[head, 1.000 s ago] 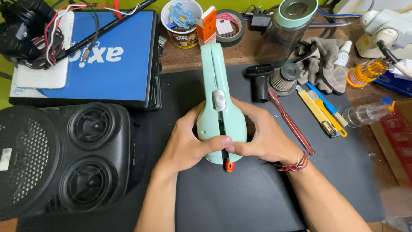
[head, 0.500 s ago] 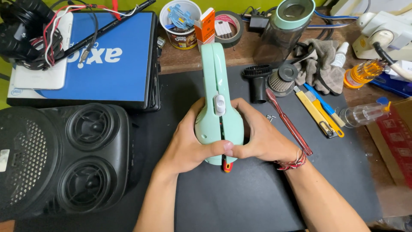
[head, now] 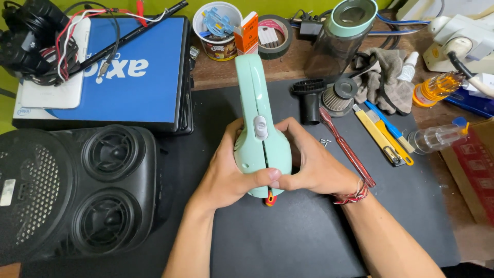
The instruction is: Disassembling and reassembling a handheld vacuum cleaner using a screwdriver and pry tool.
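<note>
A mint-green handheld vacuum body [head: 256, 105] stands on end on the black mat [head: 288, 237], its narrow end pointing away from me. My left hand [head: 226, 172] wraps its left side, and my right hand [head: 316, 164] wraps its right side. Both thumbs press together on the casing's lower front, beside the centre seam. A grey switch [head: 260, 127] sits just above my fingers. A small orange-red tool tip [head: 269, 198] pokes out beneath the casing, between my hands.
A black twin-cone speaker [head: 77, 190] lies at the left, a blue laptop [head: 131, 72] behind it. To the right lie a red toothbrush [head: 347, 146], yellow and blue cutters [head: 383, 136], a filter [head: 337, 98], a black nozzle [head: 309, 98], small screws [head: 325, 141] and a clear bottle [head: 437, 136].
The green casing and both hands have shifted slightly; the grip stays the same, thumbs still pressed at the lower seam.
</note>
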